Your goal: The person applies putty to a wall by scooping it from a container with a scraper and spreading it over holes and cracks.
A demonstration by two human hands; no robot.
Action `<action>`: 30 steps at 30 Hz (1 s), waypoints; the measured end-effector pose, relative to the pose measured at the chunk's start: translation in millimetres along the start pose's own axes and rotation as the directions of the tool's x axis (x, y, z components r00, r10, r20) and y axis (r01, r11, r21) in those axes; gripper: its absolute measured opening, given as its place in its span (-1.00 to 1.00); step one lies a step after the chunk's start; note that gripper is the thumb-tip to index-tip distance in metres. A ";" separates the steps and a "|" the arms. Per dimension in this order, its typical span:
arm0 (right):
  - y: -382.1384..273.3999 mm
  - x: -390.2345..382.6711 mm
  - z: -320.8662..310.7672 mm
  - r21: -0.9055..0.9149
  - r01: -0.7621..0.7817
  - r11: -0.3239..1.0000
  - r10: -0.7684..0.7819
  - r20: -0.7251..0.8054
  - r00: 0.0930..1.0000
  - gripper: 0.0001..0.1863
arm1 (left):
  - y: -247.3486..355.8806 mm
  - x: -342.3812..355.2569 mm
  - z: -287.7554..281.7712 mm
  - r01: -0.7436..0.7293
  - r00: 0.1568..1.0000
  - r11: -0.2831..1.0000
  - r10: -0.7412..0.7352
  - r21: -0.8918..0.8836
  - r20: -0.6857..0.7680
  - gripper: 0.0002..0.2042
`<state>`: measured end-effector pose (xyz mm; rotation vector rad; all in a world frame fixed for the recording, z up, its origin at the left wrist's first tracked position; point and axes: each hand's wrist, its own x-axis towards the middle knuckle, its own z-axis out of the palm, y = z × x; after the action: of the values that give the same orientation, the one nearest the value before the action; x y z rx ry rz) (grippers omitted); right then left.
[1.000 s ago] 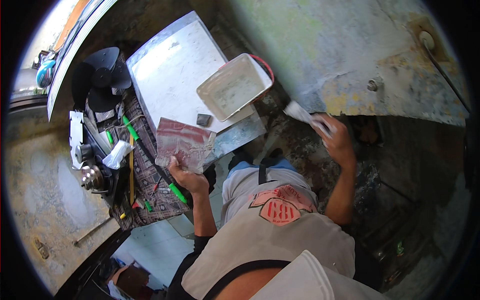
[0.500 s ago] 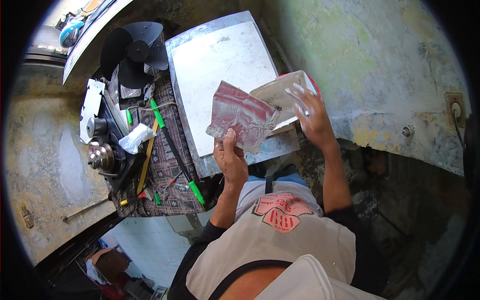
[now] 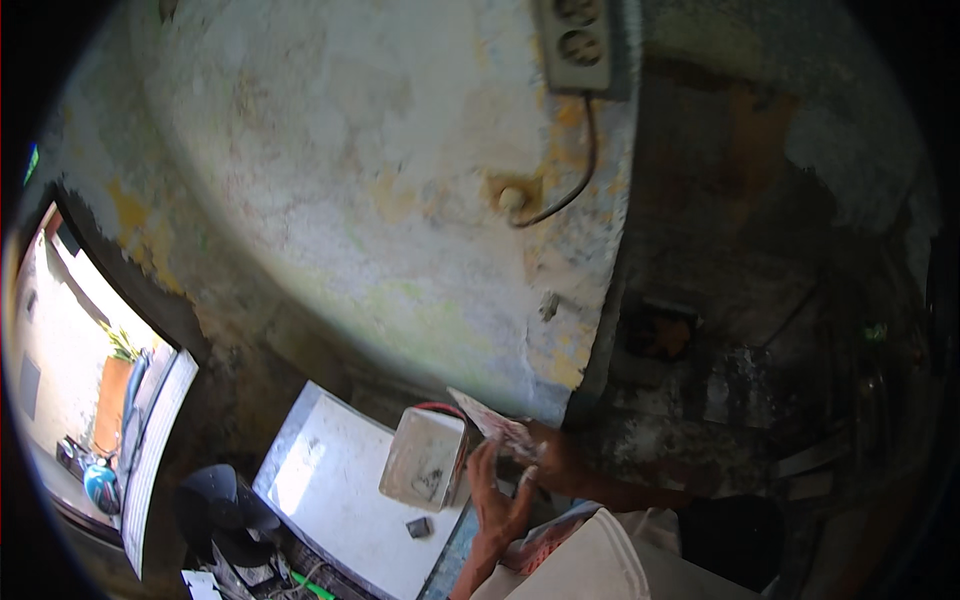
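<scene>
Crowding the sheet (image 3: 488,417) (tray rim (image 3: 457,448) near), left hand (image 3: 498,505) adjoins right hand (image 3: 556,456).

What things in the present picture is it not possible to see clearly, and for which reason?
- Head view, right hand: exact finger placement on the reddish sheet, lost in blur and shadow.
- Head view, left hand: whether its fingertips touch the sheet, blurred.
- Head view, socket strip: top end, cut off by upper edge.
- Head view, green handle: the rest, cut off by lower edge.
</scene>
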<state>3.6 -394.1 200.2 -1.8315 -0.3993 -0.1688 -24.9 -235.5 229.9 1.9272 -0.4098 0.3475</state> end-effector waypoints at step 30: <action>-103.1 227.5 -428.9 -0.742 0.665 0.088 -0.919 0.197 0.341 -0.50 | 67.5 31.4 166.8 0.354 0.850 0.935 -0.319 0.006 -0.419 -0.50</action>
<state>216.5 -734.6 491.8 -2.0350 -1.2747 -1.6845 -17.7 -417.9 236.5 1.8980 0.2274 0.5306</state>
